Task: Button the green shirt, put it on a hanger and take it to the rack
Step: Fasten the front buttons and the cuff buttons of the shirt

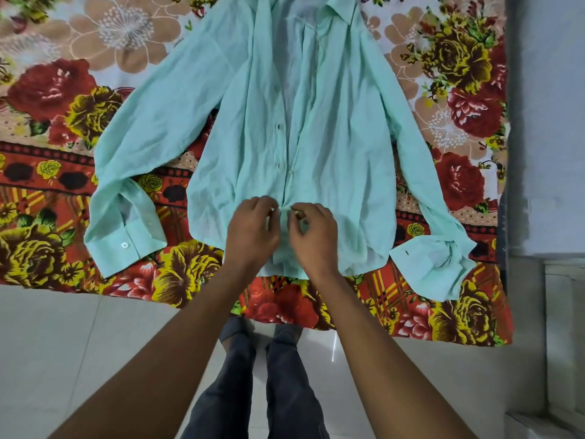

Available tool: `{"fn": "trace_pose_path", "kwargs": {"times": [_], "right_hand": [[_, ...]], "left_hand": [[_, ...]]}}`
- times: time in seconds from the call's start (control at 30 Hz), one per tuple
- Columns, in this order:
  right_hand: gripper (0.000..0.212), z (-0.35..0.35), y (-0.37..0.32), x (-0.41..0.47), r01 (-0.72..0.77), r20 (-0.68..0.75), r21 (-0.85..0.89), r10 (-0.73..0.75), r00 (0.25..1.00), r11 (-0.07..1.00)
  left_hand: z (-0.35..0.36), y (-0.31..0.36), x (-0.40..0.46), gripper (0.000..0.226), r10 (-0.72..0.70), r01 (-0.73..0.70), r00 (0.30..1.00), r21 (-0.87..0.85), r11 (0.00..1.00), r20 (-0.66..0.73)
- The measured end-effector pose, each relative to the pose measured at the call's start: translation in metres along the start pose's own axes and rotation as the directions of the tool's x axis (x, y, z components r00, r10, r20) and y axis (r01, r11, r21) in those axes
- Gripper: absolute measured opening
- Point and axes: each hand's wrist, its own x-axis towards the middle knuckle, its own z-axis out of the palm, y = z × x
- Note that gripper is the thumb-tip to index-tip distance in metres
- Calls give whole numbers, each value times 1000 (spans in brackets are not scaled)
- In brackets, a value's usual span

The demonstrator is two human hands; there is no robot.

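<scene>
The pale green shirt [332, 137] lies spread flat on a flowered bedsheet, collar away from me, both sleeves stretched out to the sides. Its front placket runs down the middle with buttonholes showing, and the upper part lies open. My left hand [253, 229] pinches the left edge of the placket near the hem. My right hand [313, 236] pinches the facing edge beside it, fingertips almost meeting the left ones. The button between them is hidden by my fingers. No hanger or rack is in view.
The flowered bedsheet [63, 99] covers a bed whose near edge drops to a pale tiled floor [79, 359]. My legs in dark trousers [253, 391] stand against that edge. A grey wall [544, 122] rises on the right.
</scene>
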Motion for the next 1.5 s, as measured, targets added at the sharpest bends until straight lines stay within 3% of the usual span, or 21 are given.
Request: {"fn": "trace_pose_path", "kwargs": {"times": [0.1,0.17,0.43,0.8,0.93,1.07,1.5], "right_hand": [[16,16,2,16,-78,102,0,78,992,997],[19,19,5,21,-90,126,-66,98,987,994],[14,28,8,23,-68,67,-237,86,994,969],[8,21,11,19,-158,-46,144,166,985,977],[6,22,6,21,-153,-61,152,163,985,977],[6,20,1,20,-156,-33,218,167,985,963],[9,25,-1,18,-256,89,325,240,967,910]], "left_hand": [[18,7,14,16,-237,243,968,-86,966,80],[16,4,18,23,-323,334,942,-153,930,87],[23,-13,8,22,-277,281,960,-140,949,51],[31,6,28,13,-384,384,923,37,922,-23],[27,8,26,10,-491,479,871,-174,860,-28],[23,0,17,12,-538,512,840,-419,750,65],[21,-9,13,9,-567,557,807,-534,636,166]]}}
